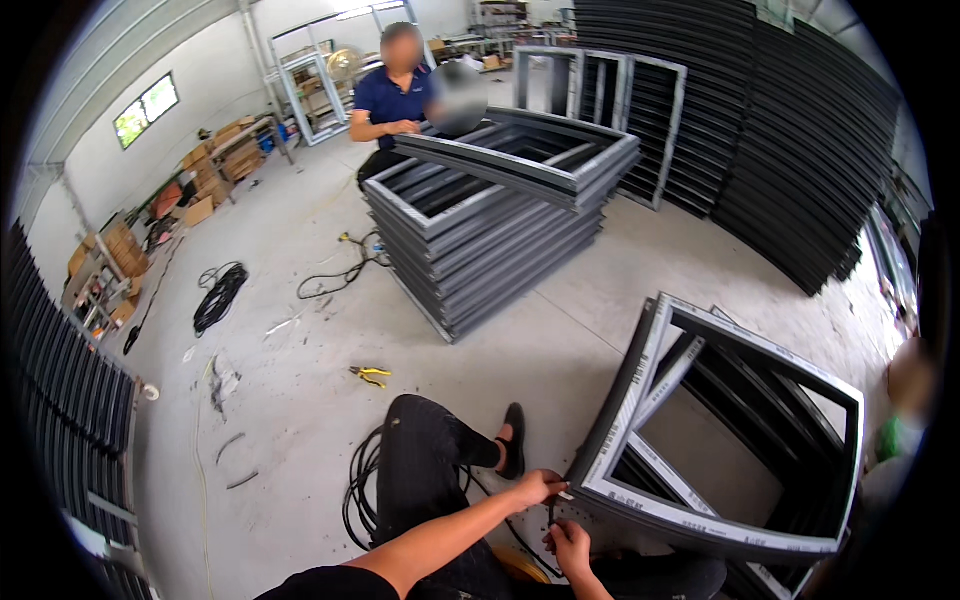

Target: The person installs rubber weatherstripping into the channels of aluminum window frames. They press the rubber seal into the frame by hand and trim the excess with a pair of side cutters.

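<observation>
My left hand (538, 488) is closed in a pinch at the near-left corner of a dark grey window frame (620, 410), where a thin black strip (551, 513) meets the frame's edge. Just below it, my right hand (570, 547) is closed around the hanging part of that strip. The frame tilts on top of other dark frames to my right, and pale printed film covers its face. My fingers hide how the strip sits against the frame's edge.
A black coil of strip (362, 490) lies beside my leg, with yellow-handled pliers (371, 376) farther ahead. A person (392, 108) stands behind a tall stack of frames (490, 270). More frames (800, 150) are piled at the right. Black cable (219, 298) lies on the floor.
</observation>
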